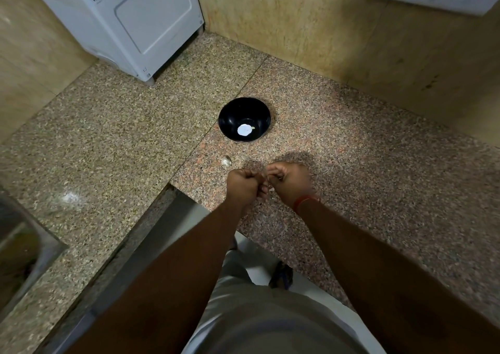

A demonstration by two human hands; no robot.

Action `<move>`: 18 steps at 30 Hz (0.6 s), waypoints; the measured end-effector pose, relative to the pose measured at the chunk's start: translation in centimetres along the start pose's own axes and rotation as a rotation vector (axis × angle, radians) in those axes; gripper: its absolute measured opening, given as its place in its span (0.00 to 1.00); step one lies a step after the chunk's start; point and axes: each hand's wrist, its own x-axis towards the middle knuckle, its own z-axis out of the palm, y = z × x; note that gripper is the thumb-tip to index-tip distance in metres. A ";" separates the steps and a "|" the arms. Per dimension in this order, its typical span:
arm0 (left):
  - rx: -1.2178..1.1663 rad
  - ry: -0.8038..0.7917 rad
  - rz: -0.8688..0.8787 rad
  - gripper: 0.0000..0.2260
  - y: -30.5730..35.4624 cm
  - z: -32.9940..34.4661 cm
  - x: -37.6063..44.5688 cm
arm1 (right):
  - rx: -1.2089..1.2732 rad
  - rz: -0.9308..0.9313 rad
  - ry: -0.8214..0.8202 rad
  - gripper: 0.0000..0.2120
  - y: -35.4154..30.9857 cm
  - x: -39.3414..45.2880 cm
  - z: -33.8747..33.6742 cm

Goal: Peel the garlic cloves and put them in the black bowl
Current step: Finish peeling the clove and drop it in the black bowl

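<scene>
**Peeling under way, bowl nearly bare**

We see both hands meeting just below the middle of the frame, over the speckled pink-and-grey granite counter (pixel 351 148). Our left hand (pixel 244 184) is curled into a fist and our right hand (pixel 290 182), with a red thread band at the wrist (pixel 305 202), is curled toward it. The fingers of both close on something small between them. We judge it to be a garlic clove being peeled, though the hands hide nearly all of it and only a pale sliver shows at the fingers.

The round glossy black bowl (pixel 244 104) sits just above the hands, apart from them. On its floor lies a round white patch (pixel 244 130), perhaps a label, with a tiny pale bit beside it that we cannot identify. We see no clearly peeled clove inside.

One small pale papery garlic clove (pixel 226 160) lies on the counter between bowl and left hand, apparently unpeeled. So we judge the task early: one clove in hand, one waiting.
</scene>
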 end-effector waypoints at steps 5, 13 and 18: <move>0.030 0.010 0.005 0.09 0.0 -0.1 0.0 | -0.011 -0.032 -0.001 0.09 -0.1 0.1 0.0; 0.034 0.053 0.030 0.08 0.0 0.2 -0.1 | 0.032 -0.040 -0.006 0.09 0.3 0.2 0.3; 0.050 0.024 0.062 0.06 0.1 -0.1 -0.2 | 0.176 0.087 -0.036 0.10 0.6 0.5 0.4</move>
